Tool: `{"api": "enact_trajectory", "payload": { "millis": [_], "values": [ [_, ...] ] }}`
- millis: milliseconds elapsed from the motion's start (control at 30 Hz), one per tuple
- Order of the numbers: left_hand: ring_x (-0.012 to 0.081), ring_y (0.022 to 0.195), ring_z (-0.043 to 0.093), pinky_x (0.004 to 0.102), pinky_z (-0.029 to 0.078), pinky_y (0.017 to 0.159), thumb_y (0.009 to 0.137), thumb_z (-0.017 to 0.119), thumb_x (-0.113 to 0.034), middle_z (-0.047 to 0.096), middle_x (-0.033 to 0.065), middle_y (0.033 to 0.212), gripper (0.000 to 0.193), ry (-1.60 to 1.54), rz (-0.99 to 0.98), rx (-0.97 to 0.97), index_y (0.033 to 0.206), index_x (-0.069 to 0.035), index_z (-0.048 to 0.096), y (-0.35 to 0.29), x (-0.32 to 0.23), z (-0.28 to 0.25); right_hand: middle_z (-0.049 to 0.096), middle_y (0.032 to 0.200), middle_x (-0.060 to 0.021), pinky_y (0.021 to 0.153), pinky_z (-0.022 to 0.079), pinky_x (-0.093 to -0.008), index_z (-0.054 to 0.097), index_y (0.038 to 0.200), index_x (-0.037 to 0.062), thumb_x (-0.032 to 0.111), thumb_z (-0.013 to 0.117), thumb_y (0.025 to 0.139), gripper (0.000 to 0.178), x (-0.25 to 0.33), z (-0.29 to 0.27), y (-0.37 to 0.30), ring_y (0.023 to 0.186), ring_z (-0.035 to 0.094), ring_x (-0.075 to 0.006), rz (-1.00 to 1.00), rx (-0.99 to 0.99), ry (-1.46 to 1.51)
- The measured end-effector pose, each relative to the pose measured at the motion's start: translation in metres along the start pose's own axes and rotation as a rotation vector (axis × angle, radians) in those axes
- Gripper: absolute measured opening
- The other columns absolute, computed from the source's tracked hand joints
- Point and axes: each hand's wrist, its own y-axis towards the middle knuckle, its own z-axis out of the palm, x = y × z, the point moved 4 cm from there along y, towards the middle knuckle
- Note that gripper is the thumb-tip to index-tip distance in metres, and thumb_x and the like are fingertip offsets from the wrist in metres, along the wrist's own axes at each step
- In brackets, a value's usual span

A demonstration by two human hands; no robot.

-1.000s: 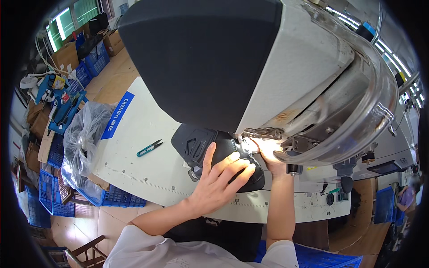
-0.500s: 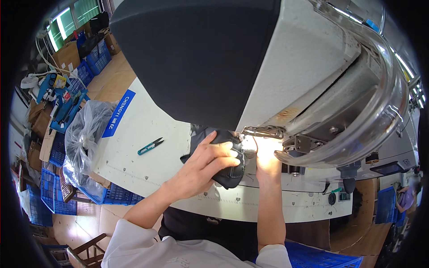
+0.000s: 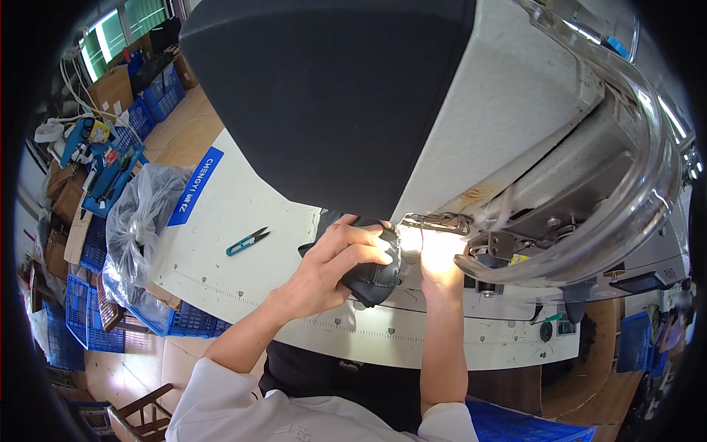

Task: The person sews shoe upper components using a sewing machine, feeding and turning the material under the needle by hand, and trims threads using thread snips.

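Note:
A soft black sewn piece [image 3: 374, 283] lies under the sewing machine head [image 3: 508, 96], on its left side. My left hand [image 3: 324, 264] grips this piece from the left, with bent fingers over its top. My right hand [image 3: 443, 274] reaches up beneath the machine head, to the right of the piece. Strong lamp light washes out its fingers, so their pose and anything in them cannot be made out. The machine head hides the far part of the black piece. Dark-teal thread snips [image 3: 248, 241] lie on the white table [image 3: 221, 269], left of my left hand.
A clear curved guard [image 3: 658, 177] sticks out at the machine's right. A clear plastic bag [image 3: 140, 228] stands past the table's left edge, among blue crates [image 3: 96, 317]. A blue tool tray [image 3: 110, 180] is farther left. A wooden stool [image 3: 143, 416] stands at lower left.
The black piece has turned and shifted slightly under my left hand, whose fingers are now more curled over it. My right hand stays in nearly the same place. The view has shifted a little.

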Motion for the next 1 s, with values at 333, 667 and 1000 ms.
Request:
{"api": "enact_trajectory", "payload": {
  "millis": [333, 667, 1000],
  "values": [
    [0.0372, 0.112, 0.051, 0.0454, 0.042, 0.092, 0.047, 0.062, 0.013, 0.052, 0.0115, 0.117, 0.069, 0.204, -0.053, -0.121, 0.113, -0.006, 0.058, -0.014, -0.018, 0.027, 0.062, 0.09, -0.0051, 0.075, 0.05, -0.0291, 0.061, 0.095, 0.0017, 0.005, 0.062, 0.086, 0.01, -0.017, -0.01, -0.003, 0.082, 0.058, -0.014, 0.104, 0.219, 0.397],
    [0.032, 0.102, 0.054, 0.0428, 0.044, 0.091, 0.06, 0.058, 0.006, 0.055, 0.012, 0.11, 0.052, 0.338, -0.064, -0.25, 0.111, -0.002, 0.06, -0.011, -0.04, 0.045, 0.065, 0.089, -0.0016, 0.074, 0.047, -0.0248, 0.067, 0.097, 0.0015, 0.011, 0.066, 0.085, 0.015, -0.01, -0.02, -0.008, 0.081, 0.057, -0.0094, 0.289, 0.075, 0.142],
    [0.0334, 0.107, 0.053, 0.0406, 0.044, 0.093, 0.058, 0.059, 0.009, 0.055, 0.0099, 0.112, 0.054, 0.322, -0.093, -0.225, 0.111, -0.003, 0.06, -0.003, -0.039, 0.035, 0.066, 0.093, -0.005, 0.077, 0.049, -0.0264, 0.067, 0.098, -0.0007, 0.009, 0.067, 0.083, 0.018, 0.002, -0.007, -0.004, 0.084, 0.059, -0.0119, 0.309, 0.144, 0.232]
  ]
}}
